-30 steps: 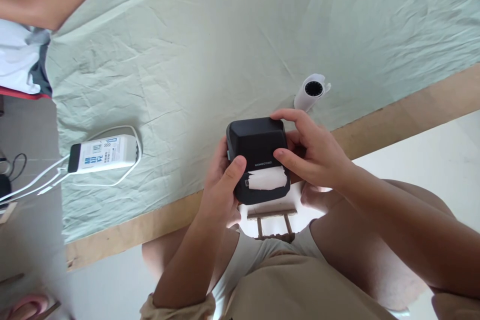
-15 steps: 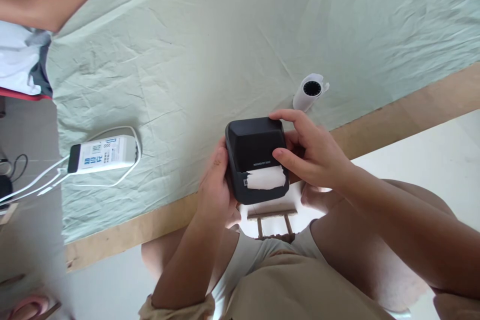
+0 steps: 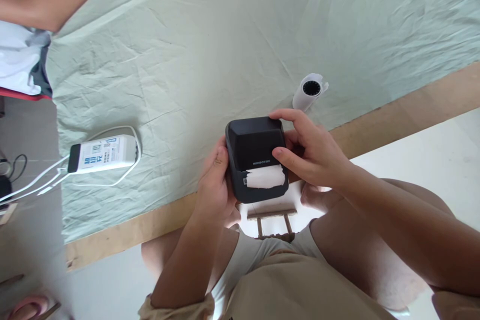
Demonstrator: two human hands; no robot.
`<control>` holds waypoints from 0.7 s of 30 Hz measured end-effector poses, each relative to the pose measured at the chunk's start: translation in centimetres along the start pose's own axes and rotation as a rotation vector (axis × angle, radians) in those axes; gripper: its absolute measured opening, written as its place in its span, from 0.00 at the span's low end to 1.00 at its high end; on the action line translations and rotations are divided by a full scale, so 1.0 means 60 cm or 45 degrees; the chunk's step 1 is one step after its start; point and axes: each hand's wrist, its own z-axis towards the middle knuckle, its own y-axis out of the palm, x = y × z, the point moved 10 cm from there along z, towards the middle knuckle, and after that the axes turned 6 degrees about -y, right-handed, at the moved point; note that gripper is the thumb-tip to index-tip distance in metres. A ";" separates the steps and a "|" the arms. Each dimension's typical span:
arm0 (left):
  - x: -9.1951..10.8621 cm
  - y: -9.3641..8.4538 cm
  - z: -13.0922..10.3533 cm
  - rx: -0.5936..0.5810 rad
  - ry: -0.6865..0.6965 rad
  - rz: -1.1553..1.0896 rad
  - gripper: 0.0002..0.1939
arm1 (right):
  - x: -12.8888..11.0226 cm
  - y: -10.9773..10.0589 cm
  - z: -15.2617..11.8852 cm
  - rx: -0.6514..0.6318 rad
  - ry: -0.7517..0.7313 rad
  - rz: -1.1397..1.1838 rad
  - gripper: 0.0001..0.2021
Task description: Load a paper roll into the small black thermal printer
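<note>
Between my two hands is a black label printer (image 3: 255, 142), held at the near edge of the table. A torn strip of white paper (image 3: 265, 177) sticks out of its slot, below the maker's lettering. My left hand (image 3: 216, 180) wraps the printer's left side, thumb on the edge and fingers mostly hidden beneath. On the right side, my right hand (image 3: 311, 152) grips it with the thumb on the lid and the index finger at the far corner. A white paper roll (image 3: 305, 96) with a black core stands just beyond my right hand.
A pale green cloth (image 3: 180, 60) covers the table, whose wooden edge (image 3: 150, 220) shows in front. To the left lies a white power strip (image 3: 107, 154) with white cables. Another person's arm (image 3: 56, 2) reaches in at upper left. A stool (image 3: 273, 216) shows below.
Almost nothing differs. The printer and both hands keep the same hold, with only a very slight shift.
</note>
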 end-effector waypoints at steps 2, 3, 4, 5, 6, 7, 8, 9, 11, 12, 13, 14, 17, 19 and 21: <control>0.002 0.001 0.002 -0.018 0.008 0.001 0.15 | 0.000 0.000 0.000 0.005 -0.002 0.015 0.24; 0.003 0.001 0.002 -0.019 0.011 -0.004 0.14 | 0.000 0.001 -0.001 0.005 -0.007 0.026 0.25; 0.003 0.000 0.002 -0.014 0.006 -0.012 0.14 | -0.001 0.002 -0.001 0.004 -0.014 0.038 0.26; 0.003 -0.002 0.002 -0.003 -0.002 -0.021 0.13 | -0.001 0.002 -0.002 0.002 -0.023 0.050 0.27; 0.003 -0.003 0.002 0.007 -0.009 -0.029 0.13 | -0.001 0.003 -0.002 -0.001 -0.031 0.061 0.28; 0.002 -0.004 0.002 0.012 -0.016 -0.032 0.13 | -0.001 0.003 -0.003 -0.004 -0.036 0.070 0.29; 0.002 -0.004 0.002 0.014 -0.019 -0.032 0.13 | 0.000 0.003 -0.003 -0.007 -0.040 0.078 0.30; 0.003 -0.004 0.002 0.016 -0.021 -0.030 0.14 | 0.001 0.003 -0.003 -0.008 -0.043 0.088 0.31; 0.004 -0.005 0.001 0.032 -0.014 -0.035 0.14 | 0.004 0.004 -0.003 -0.006 -0.045 0.111 0.32; 0.003 -0.006 0.002 0.039 -0.018 -0.043 0.14 | 0.005 0.004 -0.003 -0.006 -0.045 0.124 0.33; 0.002 -0.006 0.002 0.042 -0.025 -0.057 0.13 | 0.007 0.005 -0.003 -0.011 -0.043 0.139 0.34; 0.001 -0.005 0.002 0.042 -0.033 -0.072 0.13 | 0.008 0.006 -0.003 -0.014 -0.035 0.150 0.35; 0.000 -0.003 0.003 0.029 -0.036 -0.089 0.11 | 0.007 0.003 -0.005 0.004 -0.012 0.162 0.37; 0.001 -0.003 0.003 0.031 -0.029 -0.080 0.11 | -0.003 -0.007 -0.004 0.064 -0.014 0.137 0.34; 0.001 -0.003 0.003 0.037 -0.021 -0.091 0.11 | -0.019 -0.023 -0.002 0.150 -0.014 0.094 0.28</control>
